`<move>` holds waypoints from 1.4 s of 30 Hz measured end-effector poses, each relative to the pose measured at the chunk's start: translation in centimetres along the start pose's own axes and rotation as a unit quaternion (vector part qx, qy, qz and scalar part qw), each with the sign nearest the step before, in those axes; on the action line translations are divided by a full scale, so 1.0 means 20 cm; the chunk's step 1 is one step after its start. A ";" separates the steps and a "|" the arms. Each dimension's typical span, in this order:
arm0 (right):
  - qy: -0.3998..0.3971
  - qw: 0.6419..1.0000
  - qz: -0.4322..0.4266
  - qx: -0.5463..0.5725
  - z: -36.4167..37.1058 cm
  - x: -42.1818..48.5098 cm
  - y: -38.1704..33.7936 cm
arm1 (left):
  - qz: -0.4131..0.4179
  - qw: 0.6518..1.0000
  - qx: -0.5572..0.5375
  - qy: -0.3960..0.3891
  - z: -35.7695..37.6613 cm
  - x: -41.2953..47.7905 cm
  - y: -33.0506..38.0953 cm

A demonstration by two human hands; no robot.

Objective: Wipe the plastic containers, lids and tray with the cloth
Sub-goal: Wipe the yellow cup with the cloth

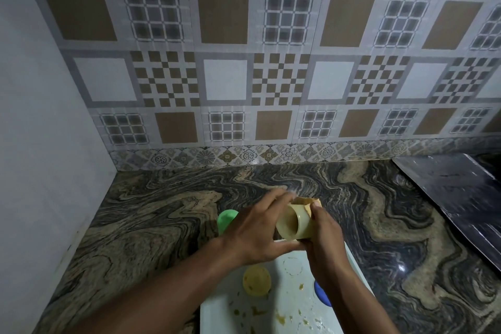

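Note:
My left hand grips a cream plastic container, tipped on its side with its open mouth facing me. An orange-tan cloth is pressed against the container's far end by my right hand. Both hands hover above a white tray soiled with yellowish food smears. On the tray lies a yellow round lid. A blue lid peeks out from under my right forearm. A green lid shows on the counter just left of my left hand.
The marbled brown-and-black granite counter spreads all around the tray. A patterned tile wall rises behind. A plain white wall closes the left side. A dark glossy slab lies at the right.

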State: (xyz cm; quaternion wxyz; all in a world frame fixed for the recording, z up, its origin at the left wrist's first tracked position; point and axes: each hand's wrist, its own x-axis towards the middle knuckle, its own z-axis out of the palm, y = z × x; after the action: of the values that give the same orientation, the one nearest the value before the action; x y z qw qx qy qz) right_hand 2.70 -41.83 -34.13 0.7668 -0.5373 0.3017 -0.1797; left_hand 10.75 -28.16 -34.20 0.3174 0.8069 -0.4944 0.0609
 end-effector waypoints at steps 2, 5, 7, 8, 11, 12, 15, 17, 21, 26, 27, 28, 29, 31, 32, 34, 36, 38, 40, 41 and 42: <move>0.003 1.000 0.002 0.006 0.00 0.01 -0.01 | -0.003 1.000 -0.002 0.006 0.01 0.01 0.01; 0.012 1.000 0.016 0.015 -0.01 0.01 -0.01 | 0.112 0.990 0.081 -0.003 0.04 0.01 0.00; 0.016 1.000 0.018 0.015 -0.02 0.01 0.00 | 0.129 0.988 0.089 0.001 0.04 0.00 -0.02; 0.014 1.000 0.017 0.011 -0.03 0.00 0.01 | 0.099 0.993 0.063 0.004 0.03 0.00 -0.02; 0.016 1.000 0.008 -0.002 -0.04 0.02 0.00 | -0.013 0.999 -0.036 0.001 0.04 0.01 0.01; 0.021 1.000 0.007 -0.003 -0.04 0.02 0.00 | -0.018 0.999 -0.044 -0.004 0.05 0.02 0.02; 0.018 0.999 0.033 0.000 -0.04 0.03 0.00 | 0.032 0.999 0.002 -0.031 0.08 0.01 0.01; 0.020 0.996 0.082 0.021 -0.04 0.05 -0.01 | 0.076 0.994 0.060 -0.043 0.07 0.02 -0.03; 0.076 0.978 0.173 0.088 -0.10 0.16 -0.05 | 0.052 0.993 0.091 -0.058 0.05 0.07 -0.10; 0.097 0.963 0.187 0.165 -0.24 0.24 -0.09 | -0.105 0.987 0.029 -0.117 0.03 0.23 -0.16; 0.087 0.964 0.187 0.170 -0.25 0.25 -0.09 | -0.121 0.983 0.029 -0.133 0.04 0.26 -0.17; 0.077 0.964 0.188 0.170 -0.26 0.25 -0.08 | -0.133 0.979 0.031 -0.151 0.07 0.29 -0.19; 0.069 0.965 0.190 0.169 -0.26 0.24 -0.07 | -0.141 0.975 0.032 -0.167 0.10 0.31 -0.20; 0.058 0.965 0.195 0.165 -0.27 0.23 -0.04 | -0.147 0.970 0.027 -0.190 0.17 0.34 -0.22; 0.056 0.966 0.196 0.161 -0.27 0.23 -0.03 | -0.149 0.968 0.028 -0.198 0.21 0.35 -0.23; 0.057 0.966 0.201 0.152 -0.29 0.22 -0.01 | -0.153 0.962 0.048 -0.220 0.27 0.36 -0.26; 0.062 0.966 0.205 0.144 -0.31 0.22 0.00 | -0.155 0.953 0.078 -0.248 0.30 0.37 -0.29; 0.067 0.967 0.207 0.136 -0.33 0.22 0.01 | -0.146 0.945 0.114 -0.269 0.31 0.37 -0.32; 0.070 0.967 0.206 0.132 -0.34 0.22 0.01 | -0.134 0.941 0.146 -0.273 0.33 0.37 -0.33; 0.072 0.967 0.206 0.132 -0.35 0.23 0.01 | -0.132 0.940 0.158 -0.273 0.33 0.38 -0.34; 0.072 0.967 0.205 0.131 -0.35 0.23 0.01 | -0.129 0.938 0.166 -0.275 0.33 0.37 -0.34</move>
State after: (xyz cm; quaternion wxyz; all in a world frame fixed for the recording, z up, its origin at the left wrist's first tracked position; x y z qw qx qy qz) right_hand 1.57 -49.43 -37.31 0.8272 -0.3445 0.4336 -0.0951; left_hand 18.77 -35.53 -39.45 0.0357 0.8902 -0.4368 -0.1243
